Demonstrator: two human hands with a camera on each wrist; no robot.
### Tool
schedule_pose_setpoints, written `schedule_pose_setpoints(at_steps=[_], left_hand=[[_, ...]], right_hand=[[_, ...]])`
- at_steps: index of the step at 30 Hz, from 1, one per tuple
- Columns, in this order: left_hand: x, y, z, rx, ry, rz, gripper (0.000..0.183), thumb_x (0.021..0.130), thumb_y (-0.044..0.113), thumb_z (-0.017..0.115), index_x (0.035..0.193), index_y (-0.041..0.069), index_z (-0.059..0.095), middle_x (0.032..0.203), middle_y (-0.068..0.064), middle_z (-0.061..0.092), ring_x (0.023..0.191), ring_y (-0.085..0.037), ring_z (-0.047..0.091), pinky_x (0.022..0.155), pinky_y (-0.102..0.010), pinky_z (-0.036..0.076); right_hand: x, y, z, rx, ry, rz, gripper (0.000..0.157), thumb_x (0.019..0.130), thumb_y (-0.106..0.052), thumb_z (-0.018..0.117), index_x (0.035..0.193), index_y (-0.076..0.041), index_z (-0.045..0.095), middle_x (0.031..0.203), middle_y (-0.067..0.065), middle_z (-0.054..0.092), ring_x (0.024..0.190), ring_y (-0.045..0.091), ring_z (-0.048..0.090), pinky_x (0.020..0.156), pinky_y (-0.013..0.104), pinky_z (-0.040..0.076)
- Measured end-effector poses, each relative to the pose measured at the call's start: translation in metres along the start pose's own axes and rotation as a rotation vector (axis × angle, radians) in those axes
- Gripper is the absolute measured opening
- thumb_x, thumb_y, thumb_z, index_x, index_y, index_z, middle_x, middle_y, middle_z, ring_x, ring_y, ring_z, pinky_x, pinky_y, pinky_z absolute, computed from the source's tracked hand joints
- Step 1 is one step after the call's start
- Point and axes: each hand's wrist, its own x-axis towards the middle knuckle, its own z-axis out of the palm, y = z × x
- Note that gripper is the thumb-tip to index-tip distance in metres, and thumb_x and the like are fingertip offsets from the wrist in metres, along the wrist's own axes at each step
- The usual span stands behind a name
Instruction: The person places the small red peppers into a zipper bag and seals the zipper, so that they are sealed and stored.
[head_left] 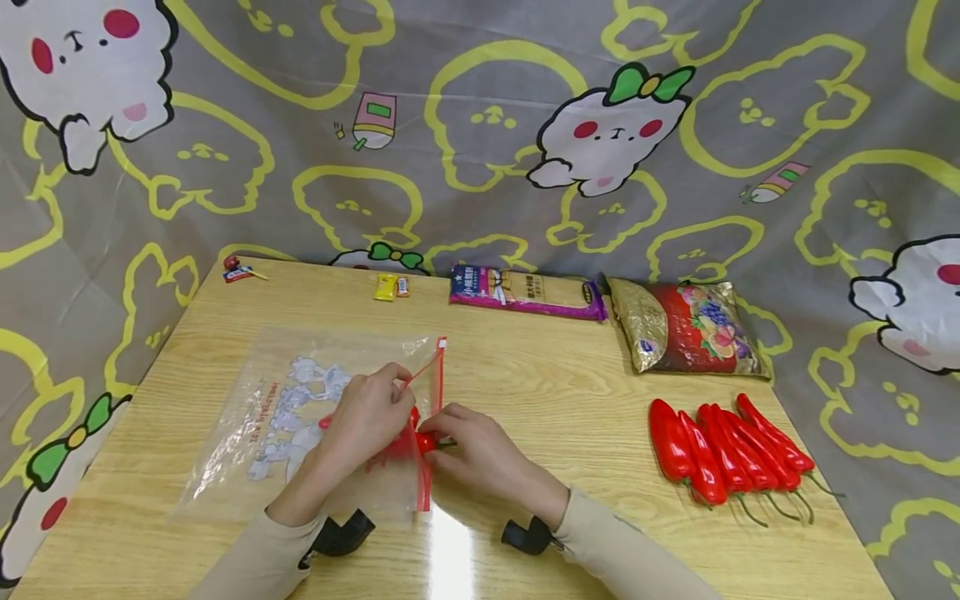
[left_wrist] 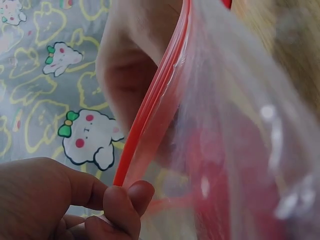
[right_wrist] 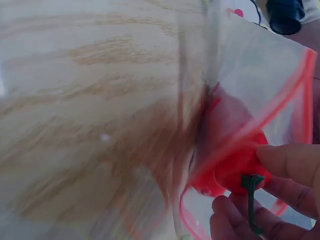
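Note:
A clear zip bag (head_left: pixel 225 450) with a red closure and printed cartoon figures lies flat on the wooden table. My left hand (head_left: pixel 369 417) pinches the red zip edge (left_wrist: pixel 145 107) between thumb and finger, lifting one side of the mouth. At that mouth, my right hand (head_left: pixel 483 450) grips a red pepper (right_wrist: pixel 240 167) near its green stem (right_wrist: pixel 251 200). The pepper's far end reaches inside the bag, and its stem end sticks out. More red shows through the plastic beside it, partly hidden by my left hand.
Several red peppers (head_left: pixel 723 450) lie in a row on the right. Along the back are a gold-and-red bag (head_left: pixel 686 329), a purple-edged packet (head_left: pixel 525 292), small yellow and orange wrapped sweets (head_left: pixel 386 287) and a lollipop (head_left: pixel 232 263). A patterned cloth (head_left: pixel 480 167) hangs behind.

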Motion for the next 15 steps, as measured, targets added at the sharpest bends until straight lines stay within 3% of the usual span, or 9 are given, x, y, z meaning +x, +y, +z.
schedule_pose_setpoints(at_steps=[6,15], left_hand=[[0.0,-0.001,-0.001,0.002,0.023,0.022,0.026,0.085,0.01,0.05,0.106,0.002,0.06,0.054,0.001,0.049,0.04,-0.008,0.039,0.037,-0.024,0.03],[0.001,-0.002,-0.002,0.009,0.027,0.011,0.025,0.084,0.01,0.051,0.106,0.002,0.061,0.053,0.002,0.048,0.042,-0.009,0.038,0.039,-0.024,0.029]], right_hand=[[0.012,-0.003,0.01,-0.106,0.007,-0.082,0.019,0.08,-0.018,0.066,0.099,-0.014,0.066,0.091,-0.004,0.062,0.08,0.006,0.057,0.069,0.017,0.046],[0.017,0.0,0.017,-0.102,-0.035,-0.07,0.017,0.083,-0.021,0.065,0.099,-0.014,0.065,0.083,-0.003,0.061,0.073,0.004,0.051,0.064,0.016,0.041]])
